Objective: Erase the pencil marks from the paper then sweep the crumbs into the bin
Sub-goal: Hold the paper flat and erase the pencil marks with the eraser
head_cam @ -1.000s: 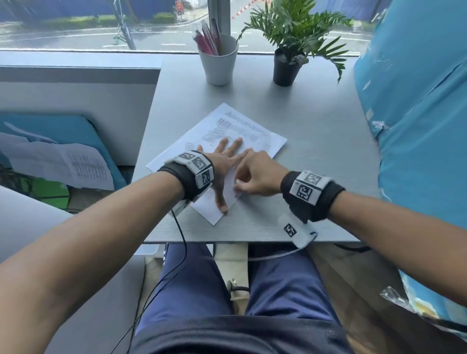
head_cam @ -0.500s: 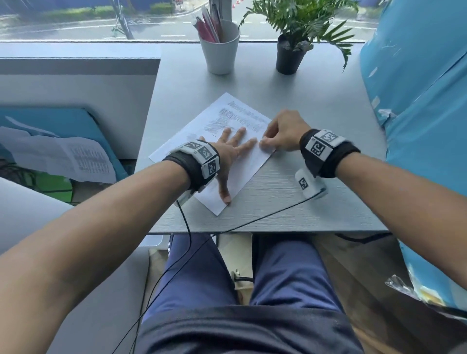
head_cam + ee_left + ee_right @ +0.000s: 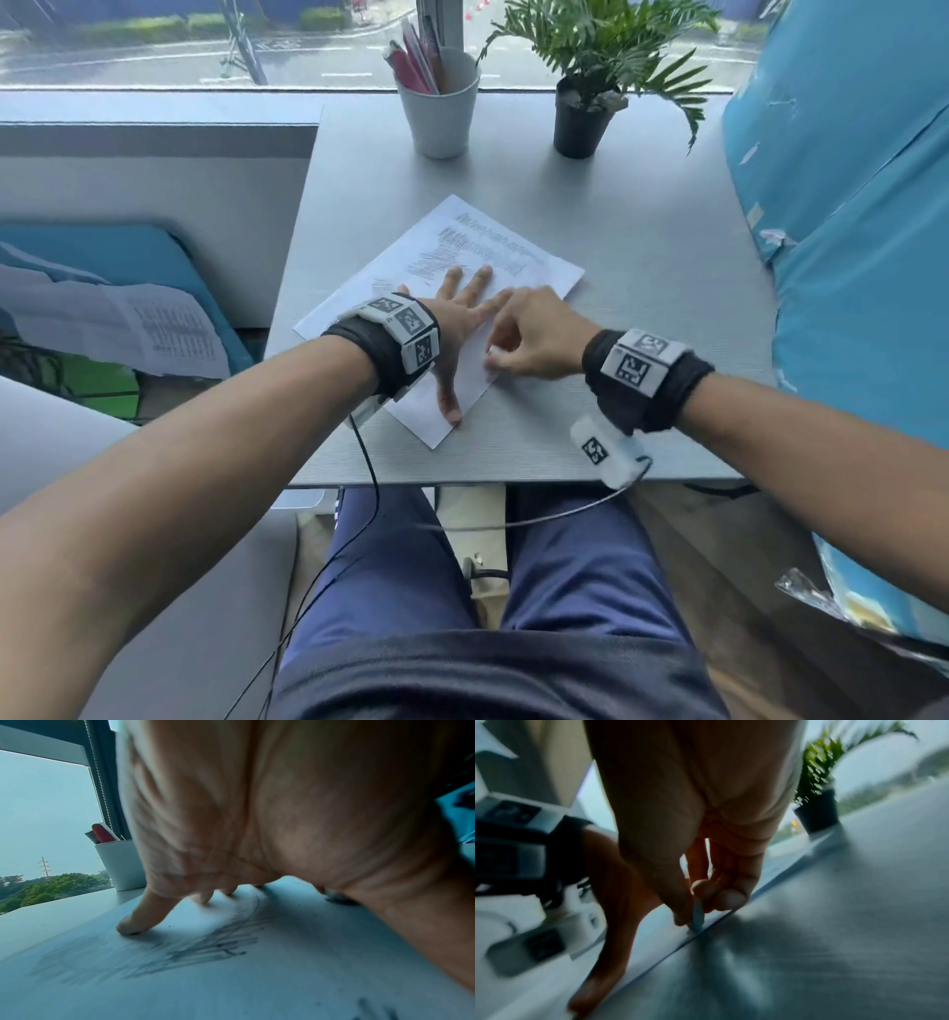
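Note:
A printed white paper (image 3: 534, 257) lies slanted on the grey table (image 3: 642, 288). Grey pencil scribbles (image 3: 190, 949) show on it under my left palm. My left hand (image 3: 462, 308) lies flat on the sheet with spread fingers (image 3: 138, 919) pressing it down. Just right of it, my right hand (image 3: 495, 357) pinches a small pale eraser (image 3: 698, 915) between thumb and fingers. The eraser's tip touches the paper near its right edge, beside my left thumb (image 3: 603, 939). Dark specks lie scattered on the sheet. No bin is recognisable in these views.
A white cup (image 3: 441, 118) of pens and a black potted plant (image 3: 583, 123) stand at the table's far edge by the window. Blue-wrapped bulk (image 3: 847, 257) borders the table's right side. Loose papers (image 3: 128, 324) lie lower left. Cables hang from both wrists over my lap.
My right hand swung out to the paper's far right edge and has come back toward me beside the left hand, rubbing with the eraser. The left hand stays flat on the sheet.

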Available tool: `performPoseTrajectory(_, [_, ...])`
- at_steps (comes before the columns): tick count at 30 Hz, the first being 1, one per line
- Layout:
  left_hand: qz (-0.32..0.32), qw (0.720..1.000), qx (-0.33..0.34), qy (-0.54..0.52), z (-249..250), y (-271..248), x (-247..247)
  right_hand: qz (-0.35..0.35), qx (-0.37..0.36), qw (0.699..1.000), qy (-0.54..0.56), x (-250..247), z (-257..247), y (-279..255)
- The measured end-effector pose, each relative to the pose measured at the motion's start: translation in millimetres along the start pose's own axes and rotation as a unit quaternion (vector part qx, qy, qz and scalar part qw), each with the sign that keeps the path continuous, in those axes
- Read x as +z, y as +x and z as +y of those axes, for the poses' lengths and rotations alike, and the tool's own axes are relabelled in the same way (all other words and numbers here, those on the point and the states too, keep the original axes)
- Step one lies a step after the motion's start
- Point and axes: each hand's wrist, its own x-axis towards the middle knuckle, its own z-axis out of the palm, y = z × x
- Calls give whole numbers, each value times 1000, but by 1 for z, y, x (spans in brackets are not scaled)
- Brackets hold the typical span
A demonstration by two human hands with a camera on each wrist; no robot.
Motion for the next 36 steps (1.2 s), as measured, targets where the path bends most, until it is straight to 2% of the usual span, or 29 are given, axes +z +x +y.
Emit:
performPoseTrajectory(1, [0,1000,-1,0,0,-1,-1,11,12,1000,5,-9,9,4])
performPoseTrajectory(3, [1,1000,-1,-4,0,-3,-2,75,65,995,9,-33,29,16])
performPoseTrajectory(5, [-1,1000,0,-10,1,-4,-1,123,84,989,9,-41,37,21])
performPoseTrajectory(6, [-1,1000,-1,-6,2,-4,0,119,73,990,6,-34,32,19])
performPoseTrajectory(10, [-7,1000,-12,7,2,-2,-2,2,-4,1000,-17,3,1,1])
performPoseTrajectory(11, [-6,1000,-10,5,2,-2,-2,9,5,1000,-16,-4,8,7])
performPoseTrajectory(15, [0,1000,0,-9,2,-6,-2,123,91,988,-5,-41,42,26])
performPoseTrajectory(17, [-2,1000,-5,0,1,-4,-1,107,69,992,-6,-29,32,21])
performPoseTrajectory(20, [-4,1000,-5,10,0,-1,-2,37,14,999,-23,-7,10,5])
performPoseTrajectory(21, [-3,1000,-3,7,0,-2,-2,42,27,999,-17,-13,15,8])
performPoseTrajectory(25, [4,1000,-3,2,2,-8,-2,137,98,986,16,-37,42,22])
performPoseTrajectory(26, [3,1000,-5,7,3,-8,-2,134,89,987,19,-30,38,21])
performPoseTrajectory(29, [-4,1000,-10,28,7,-6,-5,60,34,998,3,-6,18,10])
performPoseTrajectory(30, [-4,1000,-10,28,8,-5,-6,56,43,998,3,-11,21,11])
performPoseTrajectory(33, [1,1000,-8,21,8,-6,-5,122,107,987,21,-36,40,20])
performPoseTrajectory(35, [-3,1000,-12,25,9,-7,-5,137,102,985,10,-30,36,18])
performPoseTrajectory(36, [-5,999,-15,31,9,-6,-6,119,81,990,-5,-20,27,15])
